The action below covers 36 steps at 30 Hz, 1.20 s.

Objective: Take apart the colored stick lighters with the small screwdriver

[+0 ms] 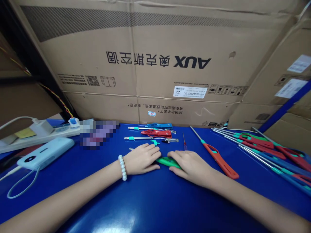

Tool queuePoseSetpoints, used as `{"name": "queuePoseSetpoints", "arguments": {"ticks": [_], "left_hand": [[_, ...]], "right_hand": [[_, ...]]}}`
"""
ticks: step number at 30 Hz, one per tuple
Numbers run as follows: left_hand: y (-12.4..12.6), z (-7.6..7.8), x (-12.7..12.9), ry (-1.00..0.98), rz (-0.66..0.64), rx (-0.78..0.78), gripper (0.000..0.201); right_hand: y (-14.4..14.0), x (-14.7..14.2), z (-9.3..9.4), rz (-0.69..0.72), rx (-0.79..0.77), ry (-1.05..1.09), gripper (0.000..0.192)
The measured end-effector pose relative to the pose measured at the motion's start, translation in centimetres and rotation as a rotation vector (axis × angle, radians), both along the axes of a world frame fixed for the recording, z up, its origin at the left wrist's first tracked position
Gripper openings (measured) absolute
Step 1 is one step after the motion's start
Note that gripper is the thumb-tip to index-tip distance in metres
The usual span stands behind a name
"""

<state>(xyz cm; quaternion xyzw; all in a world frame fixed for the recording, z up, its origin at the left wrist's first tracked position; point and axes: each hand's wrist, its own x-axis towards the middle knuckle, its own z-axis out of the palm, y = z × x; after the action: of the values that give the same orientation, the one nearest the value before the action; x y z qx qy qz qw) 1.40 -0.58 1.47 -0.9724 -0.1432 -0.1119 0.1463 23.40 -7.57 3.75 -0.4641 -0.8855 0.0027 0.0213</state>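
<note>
In the middle of the blue table, a green long-nosed lighter (168, 161) lies between my two hands. My right hand (191, 165) is closed around its right part, thumb below and fingers above. My left hand (142, 159), with a beaded bracelet at the wrist, bends its fingers over the lighter's left end, and much of that end is hidden. Beyond them lie a small teal trigger piece (155, 142), a red lighter half (156, 133) and a blue lighter half (160, 125) with metal tubes and inner parts. A small screwdriver (185, 145) lies behind my right hand.
An orange lighter (220, 160) and a heap of several lighters (269, 149) lie at right. On the left are a light blue power bank (46, 153) with a cable loop and a power strip (65, 130). Cardboard (155, 81) walls off the back.
</note>
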Motion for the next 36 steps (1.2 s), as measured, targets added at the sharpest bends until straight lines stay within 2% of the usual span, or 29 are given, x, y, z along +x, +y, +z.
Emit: {"name": "queuePoseSetpoints", "arguments": {"ticks": [2,4,7,11,13,15,17,22,24,26,28,31,33,36], "left_hand": [[-0.3,-0.5,0.4,-0.01,0.002,0.06,0.031],[-0.4,-0.7,0.6,-0.029,-0.003,0.105,0.038],[-0.3,-0.7,0.4,-0.065,-0.026,0.163,0.047],[-0.3,-0.4,0.2,-0.102,-0.051,0.195,0.051],[-0.4,-0.4,0.2,-0.114,-0.053,0.192,0.051],[-0.5,-0.5,0.3,-0.117,-0.05,0.182,0.051],[-0.5,-0.6,0.3,-0.109,-0.044,0.164,0.05],[-0.1,-1.0,0.1,-0.072,-0.048,0.089,0.042],[0.0,-1.1,0.0,-0.075,-0.026,0.061,0.038],[0.0,-1.2,0.0,-0.076,0.008,0.051,0.036],[-0.2,-1.2,0.2,-0.083,0.029,0.046,0.036],[-0.7,-1.1,0.4,-0.114,0.01,0.052,0.039],[-0.7,-1.1,0.4,-0.133,-0.01,0.079,0.039],[0.4,-0.7,-0.5,-0.125,0.024,0.152,0.038]], "right_hand": [[-0.3,-0.6,-0.4,0.011,0.017,0.048,0.021],[-0.5,-0.7,-0.3,0.012,-0.061,0.15,0.024],[-0.6,-0.2,0.6,0.02,-0.358,0.367,0.025],[-0.3,0.7,1.5,0.016,-0.782,0.605,0.028],[0.0,0.9,1.6,-0.017,-0.941,0.666,0.033],[0.1,1.0,1.6,-0.046,-1.027,0.678,0.036],[0.0,1.0,1.4,-0.046,-0.975,0.651,0.035],[-0.1,1.0,0.3,0.013,-0.397,0.377,0.03],[0.0,1.0,-0.2,0.021,-0.298,0.292,0.033],[0.1,1.0,-0.4,0.024,-0.27,0.266,0.034],[0.1,1.0,0.1,0.019,-0.299,0.284,0.034],[-0.2,1.1,1.5,0.029,-0.445,0.387,0.031],[-0.3,1.4,2.3,0.007,-0.6,0.482,0.032],[0.2,2.4,2.7,-0.097,-0.91,0.569,0.045]]}}
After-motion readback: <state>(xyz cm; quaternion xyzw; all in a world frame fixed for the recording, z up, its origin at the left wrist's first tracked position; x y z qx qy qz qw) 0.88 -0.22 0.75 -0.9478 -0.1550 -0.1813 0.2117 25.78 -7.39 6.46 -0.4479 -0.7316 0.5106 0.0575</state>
